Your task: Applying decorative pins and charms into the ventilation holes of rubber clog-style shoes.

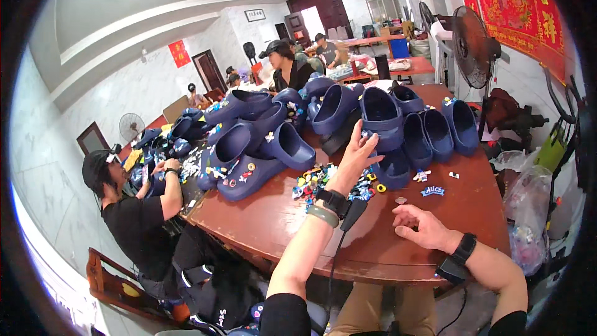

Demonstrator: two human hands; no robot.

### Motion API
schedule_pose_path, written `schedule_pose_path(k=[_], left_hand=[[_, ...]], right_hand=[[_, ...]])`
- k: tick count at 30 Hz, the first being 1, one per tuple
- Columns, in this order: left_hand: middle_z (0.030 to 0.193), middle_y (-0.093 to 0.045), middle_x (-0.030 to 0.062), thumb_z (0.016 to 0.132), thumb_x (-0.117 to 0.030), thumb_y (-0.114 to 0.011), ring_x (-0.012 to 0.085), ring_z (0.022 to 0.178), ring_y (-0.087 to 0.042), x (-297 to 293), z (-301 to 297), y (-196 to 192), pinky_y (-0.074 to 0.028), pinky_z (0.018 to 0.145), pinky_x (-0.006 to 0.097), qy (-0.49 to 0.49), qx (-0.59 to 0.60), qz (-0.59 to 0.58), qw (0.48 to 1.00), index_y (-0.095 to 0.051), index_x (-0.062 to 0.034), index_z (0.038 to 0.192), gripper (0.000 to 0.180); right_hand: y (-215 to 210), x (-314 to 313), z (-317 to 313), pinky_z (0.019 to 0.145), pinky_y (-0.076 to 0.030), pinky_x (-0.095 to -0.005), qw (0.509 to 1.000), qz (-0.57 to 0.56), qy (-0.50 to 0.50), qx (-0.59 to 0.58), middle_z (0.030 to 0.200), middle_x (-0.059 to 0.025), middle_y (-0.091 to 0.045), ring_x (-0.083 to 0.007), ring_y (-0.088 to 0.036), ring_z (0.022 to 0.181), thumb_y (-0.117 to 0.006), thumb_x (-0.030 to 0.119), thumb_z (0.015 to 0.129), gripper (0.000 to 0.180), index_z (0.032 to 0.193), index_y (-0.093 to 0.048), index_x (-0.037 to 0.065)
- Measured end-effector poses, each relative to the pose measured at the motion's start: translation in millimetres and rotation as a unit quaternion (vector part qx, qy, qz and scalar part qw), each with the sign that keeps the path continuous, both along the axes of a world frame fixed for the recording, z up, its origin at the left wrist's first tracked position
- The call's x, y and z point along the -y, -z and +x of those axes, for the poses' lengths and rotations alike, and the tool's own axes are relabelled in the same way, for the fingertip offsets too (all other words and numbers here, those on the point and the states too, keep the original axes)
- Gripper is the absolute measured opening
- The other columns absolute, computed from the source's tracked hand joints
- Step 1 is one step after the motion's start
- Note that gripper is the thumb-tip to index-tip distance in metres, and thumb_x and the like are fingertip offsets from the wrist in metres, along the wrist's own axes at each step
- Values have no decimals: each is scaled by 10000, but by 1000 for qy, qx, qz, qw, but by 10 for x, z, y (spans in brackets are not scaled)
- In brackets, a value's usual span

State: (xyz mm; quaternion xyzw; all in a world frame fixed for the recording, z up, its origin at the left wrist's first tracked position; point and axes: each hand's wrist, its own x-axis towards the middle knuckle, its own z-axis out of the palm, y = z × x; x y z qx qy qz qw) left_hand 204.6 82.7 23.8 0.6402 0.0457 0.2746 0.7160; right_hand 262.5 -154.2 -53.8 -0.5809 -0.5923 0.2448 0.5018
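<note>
My left hand (353, 160) reaches forward over the table with its fingers spread, the fingertips at the front of a dark blue clog (390, 139); whether they touch it I cannot tell. Under that wrist lies a heap of small colourful shoe charms (316, 180). My right hand (424, 228) hovers low near the table's front, fingers loosely bent and apart from the thumb, with nothing visible in it. Just beyond its fingers is a small pinkish charm (401, 200). Farther off lie a blue lettered charm (433, 191) and a white and blue figure charm (422, 175).
Many dark blue clogs (292, 146) are piled along the red-brown table (435, 255). On the left a person (134, 211) in black handles small pieces; another person (287, 70) is beyond the pile. A fan (471, 46) and plastic bags (528, 218) are at right.
</note>
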Motion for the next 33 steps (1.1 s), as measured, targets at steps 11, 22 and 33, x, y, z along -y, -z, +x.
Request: schedule_pose_path(k=[11, 22, 33], left_hand=[[1322, -541, 87, 971, -304, -559, 149, 1171, -517, 532, -962, 136, -460, 934, 305, 60, -201, 123, 970, -295, -50, 1468, 617], [1007, -691, 79, 961, -171, -584, 95, 933, -613, 745, -1984, 944, -490, 843, 260, -71, -170, 192, 964, -656, 17, 1108, 249], [789, -647, 77, 905, -138, -637, 150, 729, -609, 825, -1918, 996, -475, 660, 280, -169, -186, 179, 951, -690, -30, 1010, 160]], right_hand=[[-47, 72, -7, 680, -477, -269, 999, -26, 0, 23, 908, -31, -640, -104, -576, 767, -666, 198, 895, 338, 1172, -569, 31], [-79, 61, -56, 683, -486, -281, 993, -51, -25, 100, 862, -65, -677, -143, -604, 741, -687, 180, 862, 172, 977, -681, 53], [-75, 23, -4, 716, -503, -298, 994, -35, -40, 98, 866, -83, -681, -170, -641, 788, -661, 141, 884, 125, 948, -682, 35]])
